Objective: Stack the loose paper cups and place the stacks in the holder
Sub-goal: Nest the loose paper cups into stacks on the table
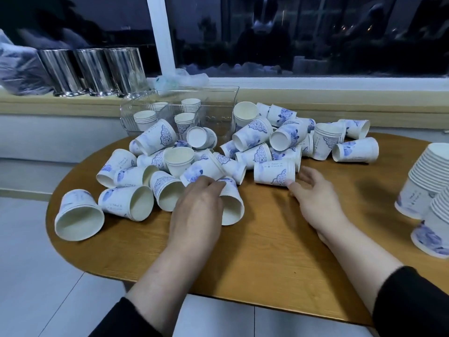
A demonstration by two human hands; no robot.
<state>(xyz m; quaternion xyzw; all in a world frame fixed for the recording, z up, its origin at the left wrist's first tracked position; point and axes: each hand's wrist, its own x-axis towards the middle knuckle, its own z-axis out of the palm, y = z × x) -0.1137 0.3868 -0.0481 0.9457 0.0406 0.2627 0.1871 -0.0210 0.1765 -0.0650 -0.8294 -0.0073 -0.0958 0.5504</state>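
The left hand (196, 207) lies over a tipped paper cup (230, 203), its fingers (209, 184) curled round the cup's base end while the open mouth faces the near edge of the desk (267, 239). The right hand (315, 198) is spread and relaxed, fingers straight, holding nothing; its fingertips (290, 183) touch the lower rim of a short lying stack of cups (274, 172).

Beyond both sets of fingers the loose cups (255, 142) lie in a heap across the far half of the desk, most on their sides, some nested in twos and threes. To the left of the left fingers more tipped cups run out toward the desk's rounded left edge; the outermost one (79, 216) lies right at that edge, its mouth toward the viewer. Behind the heap, at the desk's far edge, stands the clear plastic holder (218, 103) with four short stacks upright in its left compartments; its right part looks unfilled.

Well to the right of the right fingers, two tall leaning stacks (427, 181) stand at the desk's right side, cut off by the frame. Bare wood lies between the two hands, between the right hand and those stacks, and all along the near edge. On the window sill beyond, three metal cylinders (92, 69) stand in a row.
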